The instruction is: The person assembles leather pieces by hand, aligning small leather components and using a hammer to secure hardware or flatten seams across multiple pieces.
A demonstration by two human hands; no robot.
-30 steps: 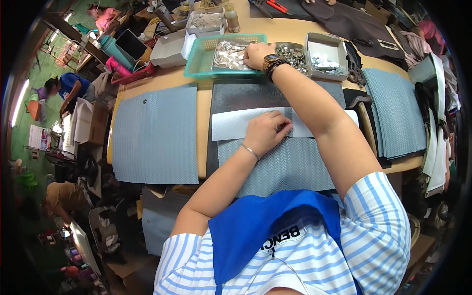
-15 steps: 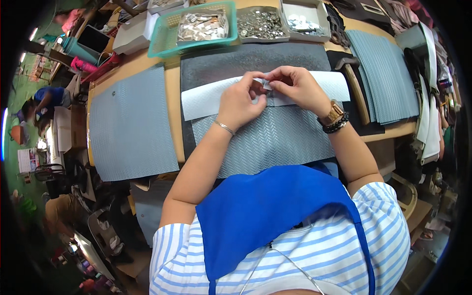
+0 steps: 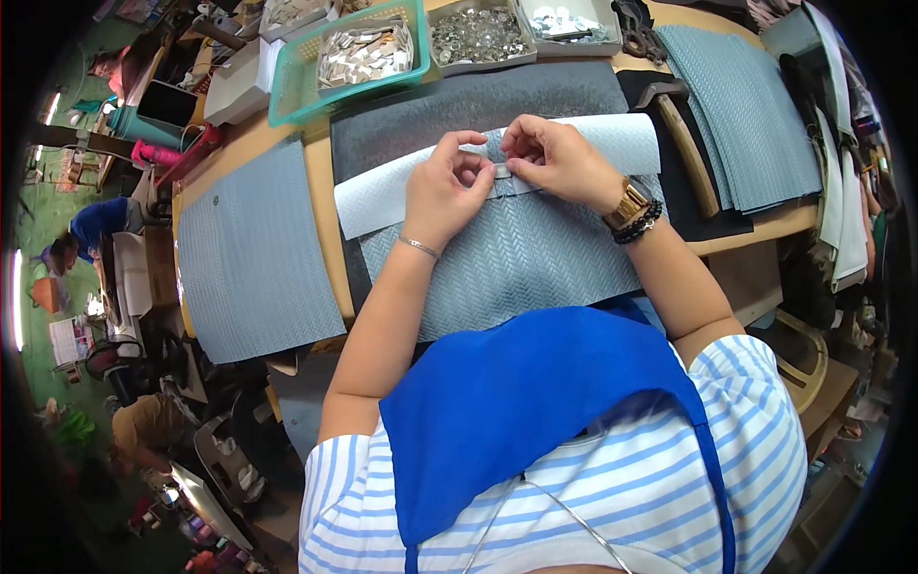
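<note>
Landmark: grey woven panel, at the bench's near edge. Left hand and right hand both pinch a small metal clip on its upper edge. Beyond: green basket of metal pieces. Right: hammer.

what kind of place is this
Most likely a small leather-goods or bag-making workshop. Stacks of grey-blue woven-texture panels lie on the wooden workbench, trays of small metal fittings stand at the back, and a hammer lies beside the piece under both hands.
</note>
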